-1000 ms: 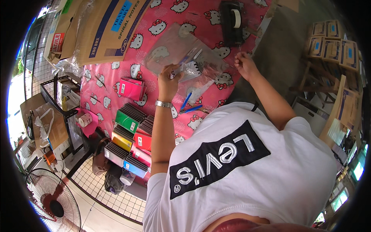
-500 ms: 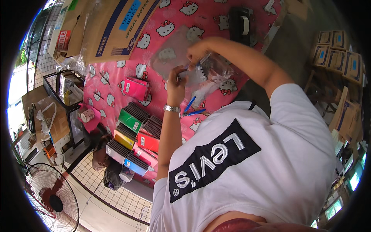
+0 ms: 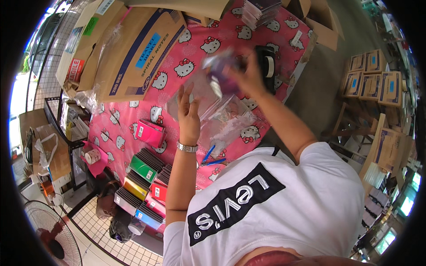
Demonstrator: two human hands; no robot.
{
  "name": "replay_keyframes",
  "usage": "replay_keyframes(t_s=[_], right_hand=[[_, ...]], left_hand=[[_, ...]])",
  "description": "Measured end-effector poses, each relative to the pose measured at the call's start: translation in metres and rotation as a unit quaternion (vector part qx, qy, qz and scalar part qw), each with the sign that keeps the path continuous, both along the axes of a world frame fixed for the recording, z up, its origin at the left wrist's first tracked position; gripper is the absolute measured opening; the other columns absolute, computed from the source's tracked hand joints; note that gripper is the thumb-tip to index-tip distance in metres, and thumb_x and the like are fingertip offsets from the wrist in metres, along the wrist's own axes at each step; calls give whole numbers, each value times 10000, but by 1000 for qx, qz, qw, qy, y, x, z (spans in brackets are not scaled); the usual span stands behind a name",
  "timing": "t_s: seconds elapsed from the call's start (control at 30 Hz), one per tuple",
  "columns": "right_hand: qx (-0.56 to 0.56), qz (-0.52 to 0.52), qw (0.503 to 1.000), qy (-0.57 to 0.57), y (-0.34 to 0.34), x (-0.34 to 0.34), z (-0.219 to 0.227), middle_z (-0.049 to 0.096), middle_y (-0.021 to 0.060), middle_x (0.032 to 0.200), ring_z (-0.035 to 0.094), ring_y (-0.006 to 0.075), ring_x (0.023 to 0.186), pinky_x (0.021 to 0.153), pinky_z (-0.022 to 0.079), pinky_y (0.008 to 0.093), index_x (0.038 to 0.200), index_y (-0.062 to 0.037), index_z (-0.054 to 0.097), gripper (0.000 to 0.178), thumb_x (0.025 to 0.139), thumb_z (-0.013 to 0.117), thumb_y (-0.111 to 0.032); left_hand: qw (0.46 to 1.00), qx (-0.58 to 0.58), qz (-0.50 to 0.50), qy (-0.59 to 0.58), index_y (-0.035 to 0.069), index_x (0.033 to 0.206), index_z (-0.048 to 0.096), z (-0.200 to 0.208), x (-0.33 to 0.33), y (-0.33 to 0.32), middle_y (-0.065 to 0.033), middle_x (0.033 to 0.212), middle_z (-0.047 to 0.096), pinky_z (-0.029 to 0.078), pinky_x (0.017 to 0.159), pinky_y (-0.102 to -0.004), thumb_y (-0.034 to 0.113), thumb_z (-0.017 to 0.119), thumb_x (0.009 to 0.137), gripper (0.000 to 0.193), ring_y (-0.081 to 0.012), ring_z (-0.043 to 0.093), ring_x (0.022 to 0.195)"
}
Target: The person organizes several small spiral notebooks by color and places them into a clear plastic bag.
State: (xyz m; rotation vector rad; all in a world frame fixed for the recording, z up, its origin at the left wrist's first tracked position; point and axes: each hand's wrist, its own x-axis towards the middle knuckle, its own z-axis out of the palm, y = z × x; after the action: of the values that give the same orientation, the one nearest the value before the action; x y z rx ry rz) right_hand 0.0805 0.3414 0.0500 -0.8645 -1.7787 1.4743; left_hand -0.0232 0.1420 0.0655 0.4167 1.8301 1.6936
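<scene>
Smeared by motion, a purple notebook in clear plastic [image 3: 222, 73] is gripped by my right hand [image 3: 249, 79] above the table. My left hand [image 3: 188, 111] is open, fingers spread, over clear plastic sheets or bags [image 3: 206, 99] on the table, and holds nothing. Just beyond my right hand is a black tape dispenser [image 3: 266, 66]. Blue-handled scissors or snips [image 3: 214, 160] lie near my body. To the left of my left hand rests a small pile of pink notebooks [image 3: 150, 133].
Rows of coloured spiral notebooks [image 3: 144, 166] stand at the table's near left. A large cardboard box [image 3: 137, 57] takes up the far left. Wrapped notebooks [image 3: 261, 12] are stacked at the far edge, beside an open carton [image 3: 321, 26]. A fan [image 3: 51, 235] stands lower left.
My hands have parted. The right has lifted the wrapped notebook up and away from the plastic sheets; the left has let go and opened. The whole view has shifted slightly.
</scene>
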Motion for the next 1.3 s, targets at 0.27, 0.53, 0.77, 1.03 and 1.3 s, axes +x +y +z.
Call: replay_keyframes(t_s=[0.27,0.53,0.77,1.03,1.3], right_hand=[[35,-455,879,-138,291,-53,38,586,201,1227,567,342,1138,1012,366,455,1254,-61,515,643,823,644,-520],[191,-328,811,-445,307,-42,-6,601,240,1200,653,341,981,814,527,413,1147,82,588,673,888,537,-537],[223,-156,961,44,9,-81,-34,617,195,1031,580,314,1000,910,442,404,1084,69,562,270,922,525,-145],[70,497,860,89,-335,-164,24,637,120,961,624,253,853,755,494,350,1011,-47,623,186,826,639,-63],[278,561,748,-220,-469,-216,1,639,188,1030,617,325,1037,818,515,433,1170,-6,547,542,841,626,-429]], left_hand=[[996,-52,-69,-5,-14,1187,600,15,24,-69,-99,1234,591,422,931,-296,162,532,953,301,-154,540,1122],[989,-83,103,-71,-20,1193,588,38,34,-174,-51,1082,636,436,834,-221,106,532,960,271,-75,551,932],[882,21,459,102,-5,1150,598,76,-4,-340,-83,1094,643,493,845,-280,107,558,934,246,-151,614,989],[763,-225,557,239,-16,1150,614,77,-47,-524,-76,1076,656,460,796,-259,98,599,883,291,-130,597,913],[829,-366,409,111,-61,1223,563,4,-75,-564,-129,1081,665,495,811,-293,49,653,808,439,-180,628,943]])
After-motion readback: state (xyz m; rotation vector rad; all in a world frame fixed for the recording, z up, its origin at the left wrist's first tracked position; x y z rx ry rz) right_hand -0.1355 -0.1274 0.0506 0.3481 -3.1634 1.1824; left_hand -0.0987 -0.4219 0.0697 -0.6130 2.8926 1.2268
